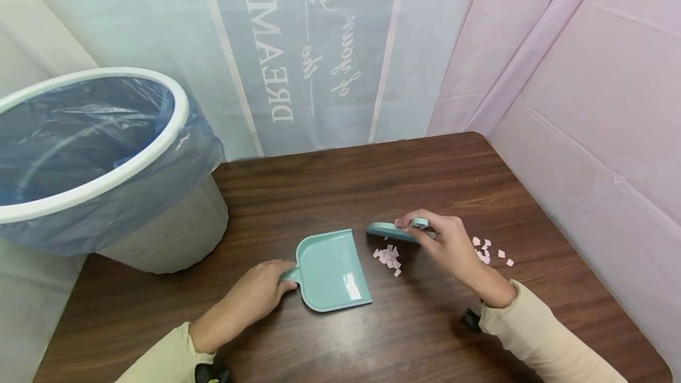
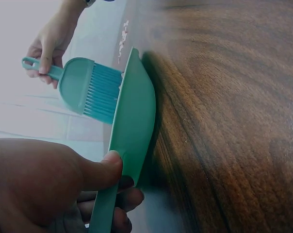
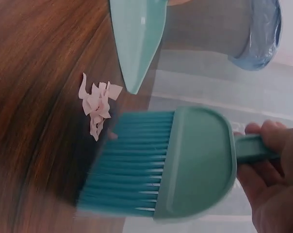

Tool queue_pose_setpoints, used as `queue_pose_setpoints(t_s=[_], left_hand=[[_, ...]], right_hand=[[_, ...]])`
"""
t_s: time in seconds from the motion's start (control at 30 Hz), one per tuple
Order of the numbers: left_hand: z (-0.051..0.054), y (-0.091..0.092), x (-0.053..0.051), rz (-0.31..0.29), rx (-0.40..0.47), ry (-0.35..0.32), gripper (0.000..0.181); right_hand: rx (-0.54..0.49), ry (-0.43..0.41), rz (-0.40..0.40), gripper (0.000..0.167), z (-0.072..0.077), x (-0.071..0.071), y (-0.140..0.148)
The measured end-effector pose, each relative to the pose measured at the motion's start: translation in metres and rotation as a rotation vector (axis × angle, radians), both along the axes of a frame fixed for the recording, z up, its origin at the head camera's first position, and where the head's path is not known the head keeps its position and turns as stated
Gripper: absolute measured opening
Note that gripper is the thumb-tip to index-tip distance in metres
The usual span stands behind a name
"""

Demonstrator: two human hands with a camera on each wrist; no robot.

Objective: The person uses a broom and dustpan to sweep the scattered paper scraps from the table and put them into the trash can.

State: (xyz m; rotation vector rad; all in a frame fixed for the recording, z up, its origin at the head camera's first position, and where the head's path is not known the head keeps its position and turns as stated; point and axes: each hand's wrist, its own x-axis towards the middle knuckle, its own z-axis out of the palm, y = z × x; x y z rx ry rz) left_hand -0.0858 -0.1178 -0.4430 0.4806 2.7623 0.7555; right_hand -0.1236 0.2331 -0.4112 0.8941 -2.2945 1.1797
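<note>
My left hand (image 1: 258, 291) grips the handle of a mint-green dustpan (image 1: 331, 270), thumb on top, with the pan on the wooden table and its straight edge facing right. Between thumb and fingers, my right hand (image 1: 452, 247) pinches the handle of a small brush (image 1: 391, 230). Teal bristles (image 3: 132, 165) show beside a pile of pale pink paper bits (image 3: 97, 104) in the right wrist view. That pile (image 1: 389, 257) lies just right of the dustpan's edge. More paper bits (image 1: 481, 250) are scattered to the right of my right hand.
A large bin (image 1: 175, 223) with a white rim and blue liner stands at the left. Cloth with printed lettering (image 1: 319, 34) hangs behind the table (image 1: 298, 188), and a pale cloth wall (image 1: 596, 135) runs along the right side.
</note>
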Motion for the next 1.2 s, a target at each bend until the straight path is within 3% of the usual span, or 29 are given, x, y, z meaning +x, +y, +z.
queue_pose_setpoints(t_s=[0.2, 0.33, 0.47, 0.63, 0.73, 0.87, 1.07, 1.2], left_hand=[[0.001, 0.000, 0.000, -0.001, 0.002, -0.008, 0.037], [0.002, 0.000, 0.000, -0.001, 0.001, -0.011, 0.037], [0.001, 0.000, 0.001, -0.004, 0.005, -0.010, 0.037], [0.001, 0.001, 0.001, -0.003, 0.001, -0.008, 0.038], [0.001, 0.001, 0.000, -0.004, 0.005, -0.010, 0.038], [0.002, 0.002, 0.000, -0.001, 0.008, -0.015, 0.035], [0.006, 0.005, -0.002, -0.015, -0.002, 0.008, 0.007], [0.008, 0.006, -0.002, -0.019, -0.029, 0.013, 0.012]], right_hand=[[0.054, -0.009, 0.083, 0.039, 0.001, 0.004, 0.005], [0.040, 0.019, 0.069, 0.040, 0.005, 0.009, 0.004], [0.010, 0.060, -0.022, 0.038, 0.011, 0.014, 0.000], [0.061, 0.144, -0.276, 0.027, 0.017, 0.022, -0.005], [0.137, 0.172, -0.378, 0.009, 0.016, 0.027, -0.005], [0.223, 0.211, -0.416, 0.004, 0.010, 0.029, -0.006], [0.267, 0.223, -0.426, 0.020, -0.001, 0.028, -0.010], [0.258, 0.195, -0.413, 0.020, -0.004, 0.029, -0.015]])
